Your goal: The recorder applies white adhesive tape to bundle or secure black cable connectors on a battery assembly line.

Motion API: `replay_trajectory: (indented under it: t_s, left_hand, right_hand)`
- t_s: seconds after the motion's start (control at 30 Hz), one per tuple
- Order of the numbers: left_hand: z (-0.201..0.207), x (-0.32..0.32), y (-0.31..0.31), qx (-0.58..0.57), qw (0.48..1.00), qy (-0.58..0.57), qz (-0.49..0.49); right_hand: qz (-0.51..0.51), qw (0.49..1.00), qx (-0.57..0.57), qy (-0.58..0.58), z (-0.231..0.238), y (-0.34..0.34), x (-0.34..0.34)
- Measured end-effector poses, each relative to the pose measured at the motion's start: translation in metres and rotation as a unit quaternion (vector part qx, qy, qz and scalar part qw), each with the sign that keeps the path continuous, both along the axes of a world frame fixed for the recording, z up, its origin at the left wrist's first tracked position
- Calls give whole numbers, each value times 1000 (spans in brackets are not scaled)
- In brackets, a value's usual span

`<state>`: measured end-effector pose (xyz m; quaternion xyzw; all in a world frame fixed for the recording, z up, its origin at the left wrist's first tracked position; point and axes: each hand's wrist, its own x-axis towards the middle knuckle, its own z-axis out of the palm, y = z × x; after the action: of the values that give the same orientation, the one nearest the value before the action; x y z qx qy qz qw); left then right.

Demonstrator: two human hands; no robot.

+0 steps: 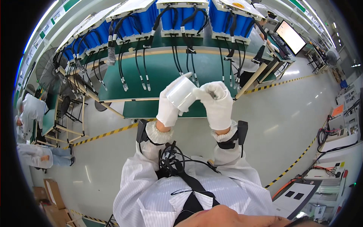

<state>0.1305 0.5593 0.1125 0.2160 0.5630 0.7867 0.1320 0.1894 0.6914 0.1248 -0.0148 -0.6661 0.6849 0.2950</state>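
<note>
My left hand [167, 110], in a white glove, is wrapped round a wide roll of clear, glossy tape or film [181, 94]. The roll is tilted, and light reflects off its smooth side. My right hand [218, 106], also gloved in white, is curled with thumb and fingers pinched together at the roll's right edge. Whether a loose end of the film lies between those fingertips is too small to make out. Both hands are held in front of the green bench [159, 68], below the hanging black cables [177, 60].
Several blue cylinder packs [193, 19] with black leads line the bench top. Yellow-black floor tape [109, 133] runs below. At right stand a monitor [291, 38] and a cart of equipment [317, 189]. Co-workers in white [32, 113] are at left; another person [257, 41] is behind the bench.
</note>
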Motion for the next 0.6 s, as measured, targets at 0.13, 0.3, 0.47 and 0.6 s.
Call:
replay_trajectory:
  t_s: [0.13,0.3,0.47,0.6]
  left_hand:
    - [13,8,21,11,998,-60,14]
    - [14,-3,28,53,997,-59,22]
    - [12,-22,31,31,998,33,43]
    - [-5,-47,34,-51,957,242,154]
  right_hand:
    - [54,995,44,68,-7,28,14]
    - [67,993,-46,87,-13,51,-1]
    - [3,989,81,122,-2,44,-34]
    - [49,993,26,101,0,36,-54]
